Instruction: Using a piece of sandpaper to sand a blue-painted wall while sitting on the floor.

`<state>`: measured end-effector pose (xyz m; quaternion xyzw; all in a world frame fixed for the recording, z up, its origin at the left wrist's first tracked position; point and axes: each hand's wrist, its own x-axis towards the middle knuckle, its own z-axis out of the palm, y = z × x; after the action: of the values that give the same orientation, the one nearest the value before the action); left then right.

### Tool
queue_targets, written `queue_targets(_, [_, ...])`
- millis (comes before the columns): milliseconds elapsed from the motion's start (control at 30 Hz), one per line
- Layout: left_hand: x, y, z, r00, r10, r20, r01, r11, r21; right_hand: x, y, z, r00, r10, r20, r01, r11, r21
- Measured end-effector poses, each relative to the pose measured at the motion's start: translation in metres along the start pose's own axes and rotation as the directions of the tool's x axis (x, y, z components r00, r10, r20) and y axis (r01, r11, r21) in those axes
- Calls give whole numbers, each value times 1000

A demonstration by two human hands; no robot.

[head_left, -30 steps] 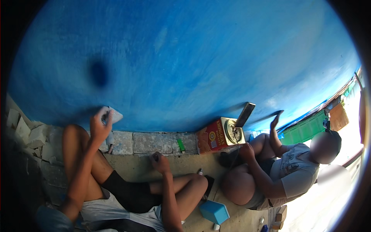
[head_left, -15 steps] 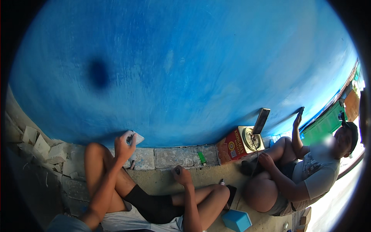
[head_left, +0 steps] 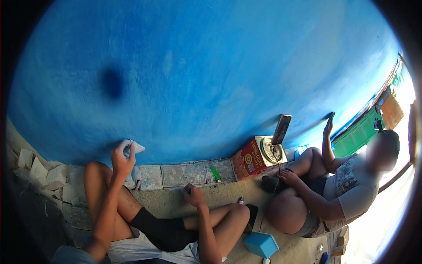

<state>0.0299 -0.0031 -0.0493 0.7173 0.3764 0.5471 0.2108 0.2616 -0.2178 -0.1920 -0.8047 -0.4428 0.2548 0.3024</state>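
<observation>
Low on the blue wall (head_left: 198,88), my left hand (head_left: 123,159) grips a pale, flat piece with a pointed corner (head_left: 139,148). The piece lies at or close against the painted surface; its exact kind is not plain. My right hand (head_left: 194,195) is closed above my bent knee, around a small dark object (head_left: 188,190) that mostly hides in the fist. Nearest to that hand, along the foot of the wall, lies a green lighter-like item (head_left: 215,174).
A red biscuit tin (head_left: 251,160) stands right, with a phone (head_left: 281,129) propped on its lid and a cable hanging. Beyond it a co-worker (head_left: 347,189) sits, one hand holding a dark tool to the wall. A blue box (head_left: 261,244) and broken blocks (head_left: 38,172) lie around.
The view has shifted, so most things appear further left. My left hand still holds the pale piece at the wall, and my right hand stays closed. The co-worker's head has turned.
</observation>
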Motion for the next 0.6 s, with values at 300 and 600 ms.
queue_targets(300, [-4, 1, 4, 994, 29, 102, -33, 999, 42, 3, 5, 4, 999, -31, -23, 30, 999, -12])
queue_targets(600, [-6, 0, 6, 991, 15, 133, -27, 996, 88, 4, 6, 5, 1000, -16, -8, 16, 1000, -17])
